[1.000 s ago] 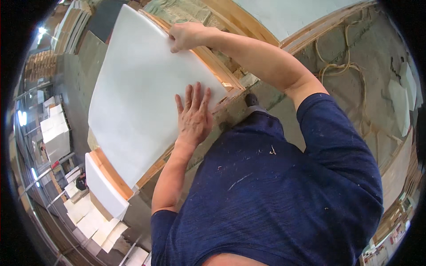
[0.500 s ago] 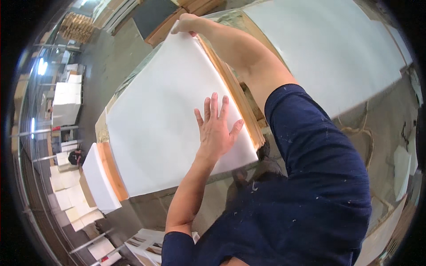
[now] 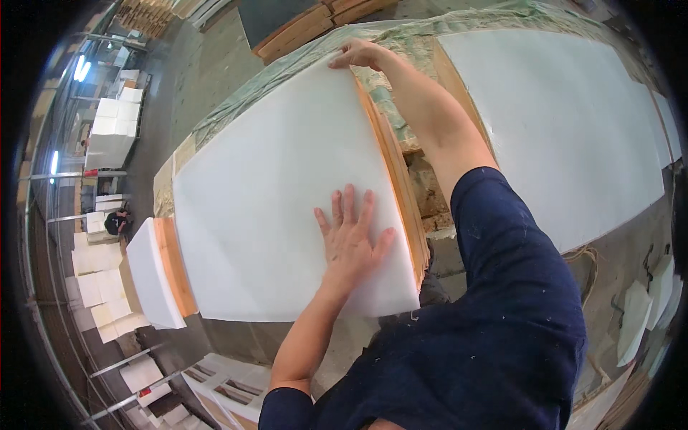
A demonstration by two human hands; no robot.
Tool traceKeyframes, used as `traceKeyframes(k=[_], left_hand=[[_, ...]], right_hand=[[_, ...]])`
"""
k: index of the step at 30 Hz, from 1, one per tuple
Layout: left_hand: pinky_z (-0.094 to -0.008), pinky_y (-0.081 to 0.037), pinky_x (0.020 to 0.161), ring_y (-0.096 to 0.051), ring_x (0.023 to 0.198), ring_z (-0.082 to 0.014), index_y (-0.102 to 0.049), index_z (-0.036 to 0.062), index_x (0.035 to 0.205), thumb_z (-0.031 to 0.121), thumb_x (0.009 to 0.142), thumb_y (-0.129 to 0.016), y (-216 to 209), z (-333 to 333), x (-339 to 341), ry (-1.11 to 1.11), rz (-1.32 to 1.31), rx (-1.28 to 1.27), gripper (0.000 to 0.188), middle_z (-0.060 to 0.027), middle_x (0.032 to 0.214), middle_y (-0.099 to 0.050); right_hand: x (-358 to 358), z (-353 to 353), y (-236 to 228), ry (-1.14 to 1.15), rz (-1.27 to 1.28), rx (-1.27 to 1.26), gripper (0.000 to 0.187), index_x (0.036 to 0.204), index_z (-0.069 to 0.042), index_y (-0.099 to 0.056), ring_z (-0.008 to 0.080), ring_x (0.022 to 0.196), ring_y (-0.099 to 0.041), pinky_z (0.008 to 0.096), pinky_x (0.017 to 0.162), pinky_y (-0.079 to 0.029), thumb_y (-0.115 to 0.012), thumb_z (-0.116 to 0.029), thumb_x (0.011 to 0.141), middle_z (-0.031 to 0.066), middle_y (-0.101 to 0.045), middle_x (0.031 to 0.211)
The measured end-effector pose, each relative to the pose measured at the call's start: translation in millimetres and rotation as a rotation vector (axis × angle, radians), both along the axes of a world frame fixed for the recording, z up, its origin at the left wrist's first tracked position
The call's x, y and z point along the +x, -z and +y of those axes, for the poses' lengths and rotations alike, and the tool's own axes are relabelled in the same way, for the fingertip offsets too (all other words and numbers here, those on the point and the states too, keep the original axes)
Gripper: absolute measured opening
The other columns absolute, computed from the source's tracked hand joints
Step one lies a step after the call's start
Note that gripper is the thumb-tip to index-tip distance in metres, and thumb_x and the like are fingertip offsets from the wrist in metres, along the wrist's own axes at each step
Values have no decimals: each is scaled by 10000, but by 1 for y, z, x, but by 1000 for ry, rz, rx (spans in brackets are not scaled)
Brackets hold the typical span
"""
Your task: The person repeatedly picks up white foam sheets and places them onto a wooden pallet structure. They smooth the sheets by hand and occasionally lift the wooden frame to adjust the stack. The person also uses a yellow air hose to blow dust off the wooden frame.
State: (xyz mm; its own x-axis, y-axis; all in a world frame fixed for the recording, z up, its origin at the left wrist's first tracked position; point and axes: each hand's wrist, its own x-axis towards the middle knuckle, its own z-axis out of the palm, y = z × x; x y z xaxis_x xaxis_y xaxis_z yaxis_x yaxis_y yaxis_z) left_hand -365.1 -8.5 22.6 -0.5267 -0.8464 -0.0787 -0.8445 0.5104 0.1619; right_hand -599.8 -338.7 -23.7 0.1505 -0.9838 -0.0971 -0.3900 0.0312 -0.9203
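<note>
White sheet (image 3: 258,201): big, four-sided, smooth, plain, soft grey shading across the middle; its edges look bowed in my fisheye feed. I see it lying on top of a stack (image 3: 396,190) with layered, wood-coloured sides, in front of the wearer's dark blue shirt (image 3: 494,322). Near right corner reaches close to the shirt.

Left hand (image 3: 351,242): open, palm down, fingers spread, resting on the sheet toward its near right part; most of the sheet extends left of it and beyond it. Right hand (image 3: 358,54): arm stretched out, at the far right corner, fingers bent around there; I can't tell from my end whether they're closed tight on the sheet. So the sheet's right side runs between both hands.

Around it I get greenish plastic sheeting (image 3: 240,111) along the far edge, another white-topped stack (image 3: 566,136) to the right, and a smaller white-topped block (image 3: 153,279) at left.
</note>
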Motion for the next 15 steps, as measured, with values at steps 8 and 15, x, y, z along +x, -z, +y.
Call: traceKeyframes(k=[8, 15], left_hand=[[-617, -75, 1101, -163, 1421, -321, -287, 117, 1464, 547, 874, -470, 1, -49, 27, -25, -76, 57, 753, -155, 1540, -180], [-580, -91, 1125, -137, 1433, -284, -221, 214, 1489, 623, 916, -298, 16, -246, 125, -199, -127, -44, 708, -94, 1558, -145]], right_hand=[[90, 59, -35, -76, 888, -270, 838, 1480, -157, -241, 301, 1435, -119, 590, 1121, -24, -456, -653, 840, 164, -176, 1538], [123, 78, -36, -89, 1037, -213, 831, 1497, -178, -197, 271, 1447, -70, 490, 1152, 6, -335, -691, 858, 152, -121, 1554]])
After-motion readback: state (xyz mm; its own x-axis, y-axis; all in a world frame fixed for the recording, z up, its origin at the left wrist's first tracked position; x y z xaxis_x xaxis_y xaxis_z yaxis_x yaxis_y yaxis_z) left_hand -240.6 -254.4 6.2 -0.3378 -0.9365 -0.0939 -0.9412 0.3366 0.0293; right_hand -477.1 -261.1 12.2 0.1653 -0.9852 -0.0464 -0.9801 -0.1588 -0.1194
